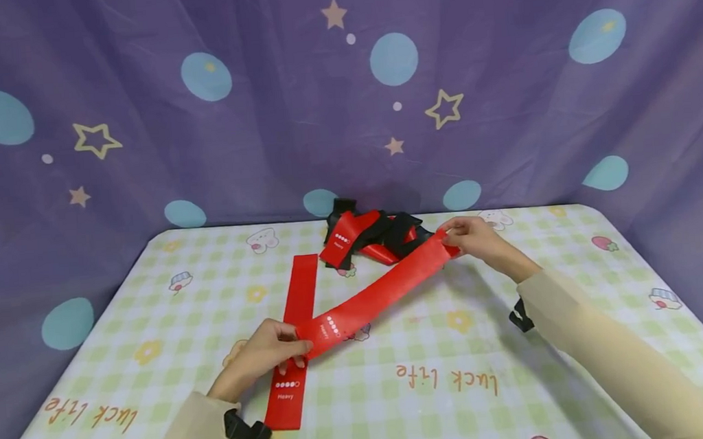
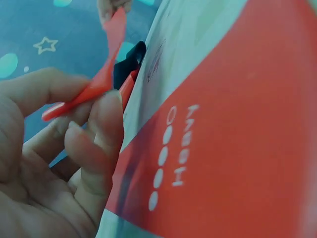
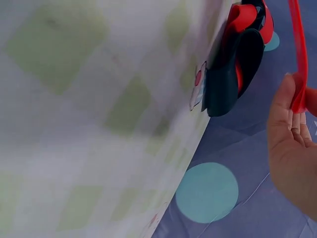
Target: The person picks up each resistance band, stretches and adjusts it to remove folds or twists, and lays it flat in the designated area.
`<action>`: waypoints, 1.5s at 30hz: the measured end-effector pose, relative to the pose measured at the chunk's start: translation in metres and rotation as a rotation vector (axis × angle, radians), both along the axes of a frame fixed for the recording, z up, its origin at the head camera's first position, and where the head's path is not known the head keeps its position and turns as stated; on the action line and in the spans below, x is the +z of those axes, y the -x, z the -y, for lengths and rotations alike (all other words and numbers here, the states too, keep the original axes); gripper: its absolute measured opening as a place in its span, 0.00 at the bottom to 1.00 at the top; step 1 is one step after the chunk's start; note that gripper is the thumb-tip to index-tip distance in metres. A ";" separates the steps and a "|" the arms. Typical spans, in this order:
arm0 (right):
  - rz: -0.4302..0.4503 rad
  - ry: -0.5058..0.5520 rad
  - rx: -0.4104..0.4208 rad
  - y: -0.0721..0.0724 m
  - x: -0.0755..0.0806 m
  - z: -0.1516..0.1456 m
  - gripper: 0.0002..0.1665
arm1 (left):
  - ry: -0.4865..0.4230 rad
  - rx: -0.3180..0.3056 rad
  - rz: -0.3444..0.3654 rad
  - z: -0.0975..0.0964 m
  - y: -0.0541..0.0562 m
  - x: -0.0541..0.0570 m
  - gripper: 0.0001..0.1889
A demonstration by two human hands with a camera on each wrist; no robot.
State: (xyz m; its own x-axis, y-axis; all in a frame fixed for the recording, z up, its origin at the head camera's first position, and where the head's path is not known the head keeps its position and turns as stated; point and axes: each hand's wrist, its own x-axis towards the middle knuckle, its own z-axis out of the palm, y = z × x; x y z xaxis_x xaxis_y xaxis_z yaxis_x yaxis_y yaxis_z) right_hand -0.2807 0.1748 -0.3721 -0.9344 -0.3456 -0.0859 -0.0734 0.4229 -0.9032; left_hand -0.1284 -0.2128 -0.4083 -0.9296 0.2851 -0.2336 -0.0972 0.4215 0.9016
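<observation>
here, the left hand [image 1: 270, 350] and right hand [image 1: 477, 238] pinch a red strip [image 1: 379, 296] at eight and two o'clock; a flat strip [image 1: 299, 294] lies beneath, a tangled pile [image 1: 397, 235] at twelve.

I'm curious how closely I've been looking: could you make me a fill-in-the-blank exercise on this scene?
1. The left hand and right hand hold up one strip, coloured ____.
2. The word printed on the flat strip below the left hand is ____.
3. Besides red, the pile at the back is coloured ____.
4. The lettering on the tablecloth reads "luck ____".

Missing words: red; Heavy; black; life.
</observation>
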 end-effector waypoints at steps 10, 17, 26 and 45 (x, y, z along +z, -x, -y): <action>0.005 -0.022 -0.020 0.014 0.002 0.019 0.18 | -0.131 -0.046 0.098 -0.008 -0.020 -0.006 0.10; -0.023 -0.021 -0.029 0.019 0.006 0.037 0.17 | -0.108 -0.077 0.147 -0.011 -0.030 -0.001 0.10; -0.043 -0.066 -0.091 0.025 0.006 0.073 0.13 | -0.135 -0.223 0.120 -0.018 -0.045 0.005 0.10; -0.135 -0.216 -0.017 0.023 -0.015 0.139 0.07 | -0.202 -0.394 0.193 -0.016 -0.060 0.002 0.11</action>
State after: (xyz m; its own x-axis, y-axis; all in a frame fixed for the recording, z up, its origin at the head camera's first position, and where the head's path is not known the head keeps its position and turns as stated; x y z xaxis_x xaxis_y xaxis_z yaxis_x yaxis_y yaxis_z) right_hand -0.3037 0.0361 -0.3870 -0.9480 -0.3168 -0.0306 -0.1781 0.6076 -0.7740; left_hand -0.0684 -0.1972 -0.4062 -0.6865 0.6646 -0.2950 -0.1391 0.2783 0.9504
